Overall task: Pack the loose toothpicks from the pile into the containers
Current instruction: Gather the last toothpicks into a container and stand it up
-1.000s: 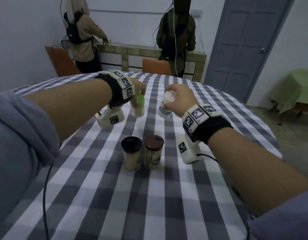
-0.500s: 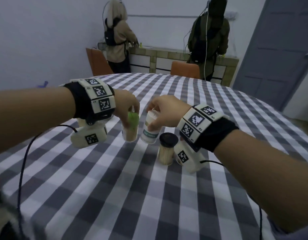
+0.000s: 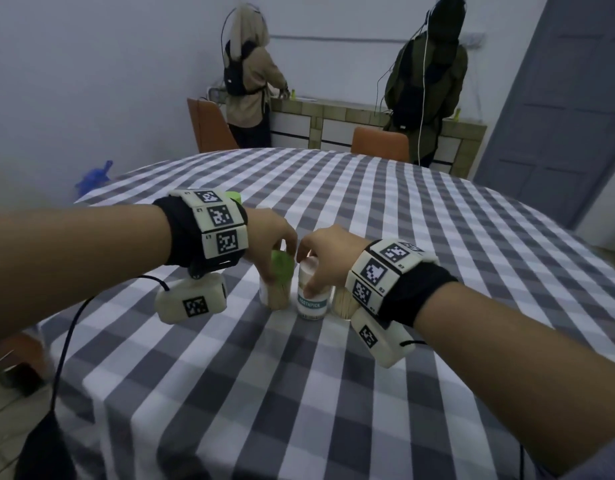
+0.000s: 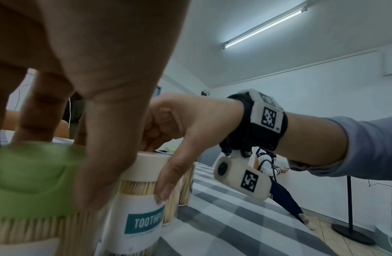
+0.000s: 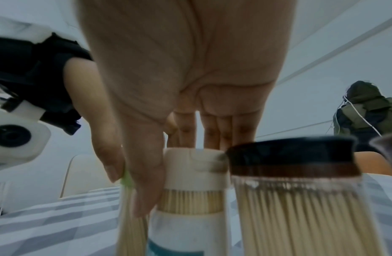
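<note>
My left hand [image 3: 276, 245] grips from above a clear toothpick container with a green lid [image 3: 282, 271], packed with toothpicks [image 4: 26, 230]. Right beside it, my right hand [image 3: 316, 268] holds the white-lidded container labelled TOOTHPICK [image 3: 311, 303] by its cap, thumb [image 5: 144, 199] down its side. Both containers sit low at the checked tablecloth [image 3: 333, 393], almost touching. A dark-lidded container [image 5: 293, 173] full of toothpicks stands just right of the white one, mostly hidden behind my right wrist in the head view. No loose pile shows.
Another toothpick container [image 4: 186, 187] stands behind the white one. A green object [image 3: 235, 195] peeks above my left wristband. The table's left edge [image 3: 91, 199] is close. Two people stand at a tiled counter [image 3: 351, 116] beyond two orange chairs [image 3: 209, 126].
Both hands carried their containers nearer and down, ending side by side next to the dark-lidded containers. The head view swung left.
</note>
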